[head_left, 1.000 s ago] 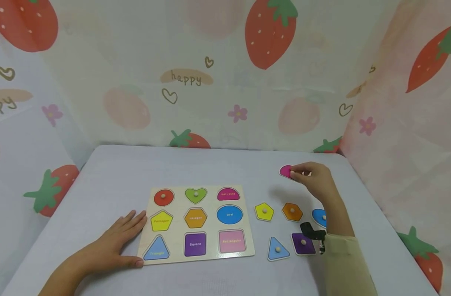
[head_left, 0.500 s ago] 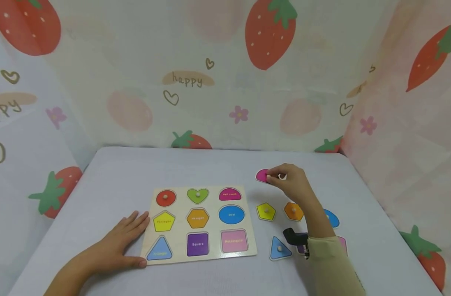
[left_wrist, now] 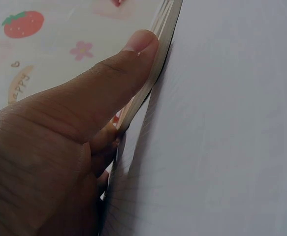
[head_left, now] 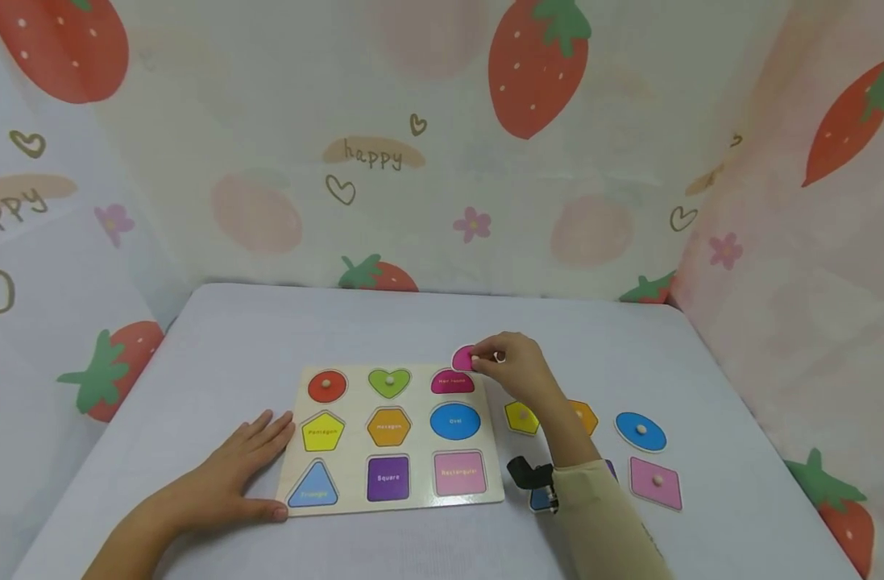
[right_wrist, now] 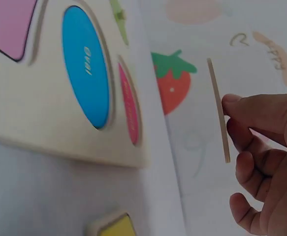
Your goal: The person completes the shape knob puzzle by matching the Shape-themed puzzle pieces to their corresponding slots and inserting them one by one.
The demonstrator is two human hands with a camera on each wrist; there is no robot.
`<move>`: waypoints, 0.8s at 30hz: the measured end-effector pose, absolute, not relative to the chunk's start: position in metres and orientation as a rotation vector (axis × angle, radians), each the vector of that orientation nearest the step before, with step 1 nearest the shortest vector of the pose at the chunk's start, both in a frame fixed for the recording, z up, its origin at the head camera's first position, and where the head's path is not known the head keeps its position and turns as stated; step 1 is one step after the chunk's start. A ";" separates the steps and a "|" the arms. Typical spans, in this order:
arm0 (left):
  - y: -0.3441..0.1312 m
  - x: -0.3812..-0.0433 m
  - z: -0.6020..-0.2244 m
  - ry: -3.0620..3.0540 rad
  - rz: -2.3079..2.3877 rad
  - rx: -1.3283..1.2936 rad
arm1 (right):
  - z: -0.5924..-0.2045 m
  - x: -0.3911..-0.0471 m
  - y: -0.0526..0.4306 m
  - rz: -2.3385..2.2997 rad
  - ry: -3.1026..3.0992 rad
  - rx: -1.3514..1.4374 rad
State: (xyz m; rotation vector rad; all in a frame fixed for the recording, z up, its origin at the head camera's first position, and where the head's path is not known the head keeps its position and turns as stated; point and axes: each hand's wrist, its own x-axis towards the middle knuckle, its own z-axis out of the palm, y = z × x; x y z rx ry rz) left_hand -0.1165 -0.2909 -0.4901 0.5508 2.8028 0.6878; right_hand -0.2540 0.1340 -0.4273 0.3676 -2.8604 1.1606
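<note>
A wooden shape puzzle board [head_left: 349, 483] lies on the white table, its recesses printed with shape names. The red circle [head_left: 328, 387] and green heart [head_left: 389, 383] sit in its top row with their knobs up. My right hand [head_left: 517, 366] pinches a magenta half-round puzzle piece [head_left: 462, 358] just above the half-round recess at the board's top right corner. In the right wrist view that piece [right_wrist: 218, 110] shows edge-on, apart from the board. My left hand [head_left: 227, 475] lies by the board's left edge, fingers straight and thumb [left_wrist: 138, 46] against the edge.
Right of the board lie loose knobbed pieces: a yellow pentagon [head_left: 521, 418], an orange hexagon [head_left: 583, 416], a blue oval [head_left: 641, 432] and a pink rectangle [head_left: 655, 483]. A blue triangle [head_left: 540, 500] and a purple square are mostly hidden by the right arm. A strawberry-print backdrop [head_left: 442, 161] surrounds the table.
My right hand has carried the half-round piece leftward and slightly nearer, from the table's far right to over the board's corner. The left hand has stayed by the board.
</note>
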 end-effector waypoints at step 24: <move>-0.290 -0.117 -0.491 2.812 0.677 0.569 | -0.470 -0.259 0.102 1.214 -2.920 0.231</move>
